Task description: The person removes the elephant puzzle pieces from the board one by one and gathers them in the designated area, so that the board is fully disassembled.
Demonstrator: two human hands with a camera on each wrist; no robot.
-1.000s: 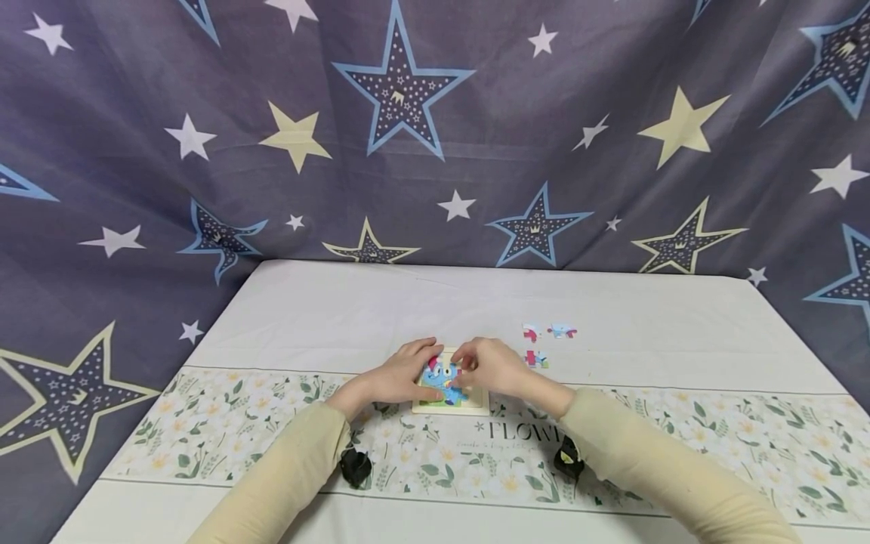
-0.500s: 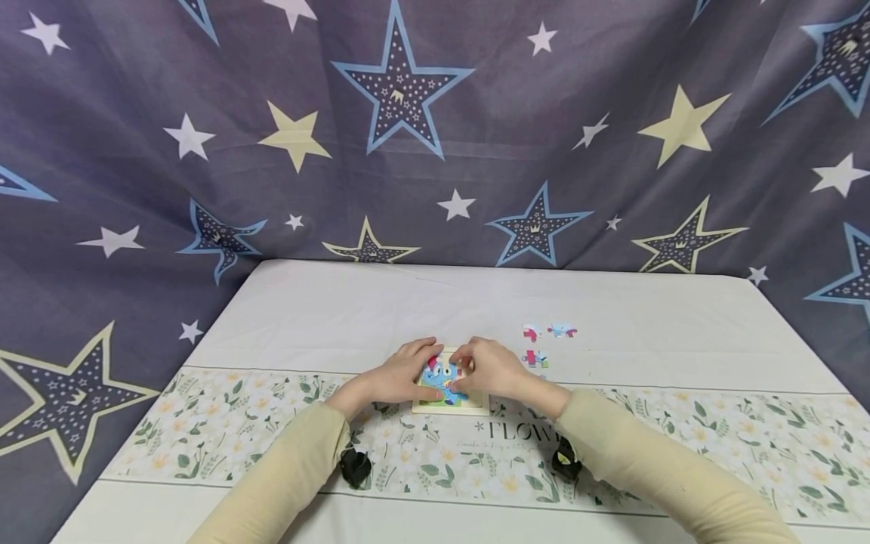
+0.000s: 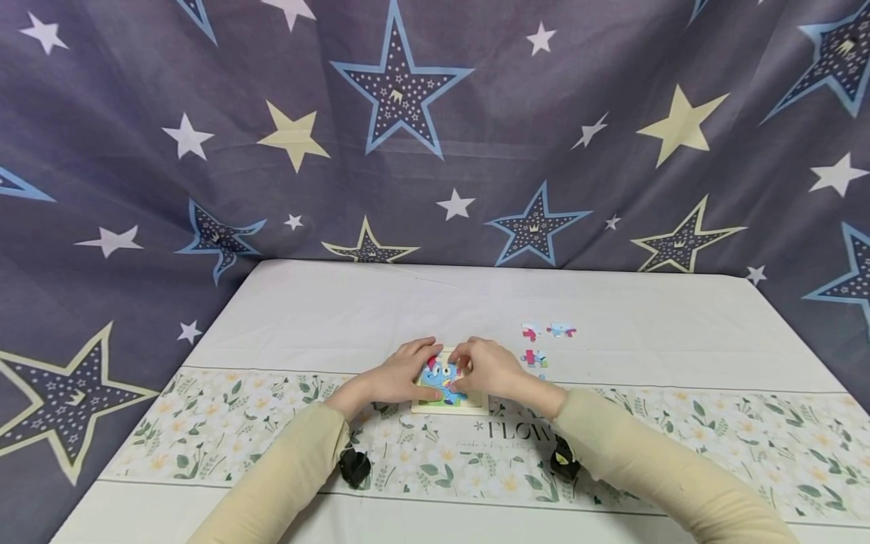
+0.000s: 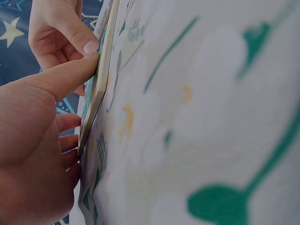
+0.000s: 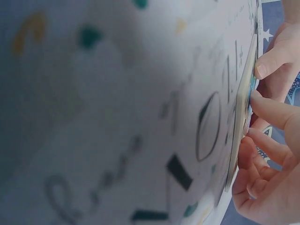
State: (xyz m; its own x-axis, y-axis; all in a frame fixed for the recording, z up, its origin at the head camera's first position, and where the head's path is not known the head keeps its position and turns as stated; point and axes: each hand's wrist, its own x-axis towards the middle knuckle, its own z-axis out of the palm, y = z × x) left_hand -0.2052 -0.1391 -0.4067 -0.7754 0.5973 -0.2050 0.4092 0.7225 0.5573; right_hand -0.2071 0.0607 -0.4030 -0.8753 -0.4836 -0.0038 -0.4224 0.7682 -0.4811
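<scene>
A small wooden puzzle tray (image 3: 451,411) lies on the table in the head view, its picture of a blue cartoon character (image 3: 440,373) partly covered by both hands. My left hand (image 3: 401,372) holds the tray from the left, its thumb pressed on the picture and its fingers along the edge. From the right, my right hand (image 3: 495,366) reaches over the tray, thumb and fingertips pinching a puzzle piece at the picture, mostly hidden behind the fingers. In the right wrist view, the right fingertips touch the tray's surface (image 5: 241,101).
Several loose puzzle pieces (image 3: 534,358) in pink and blue lie right of the tray, two of them farther back. A floral printed band (image 3: 272,431) crosses the white tabletop (image 3: 381,302). A star-patterned curtain (image 3: 435,174) hangs behind the table.
My right hand and forearm have shifted slightly left, the fingertips staying on the puzzle. The left hand keeps its place on the tray.
</scene>
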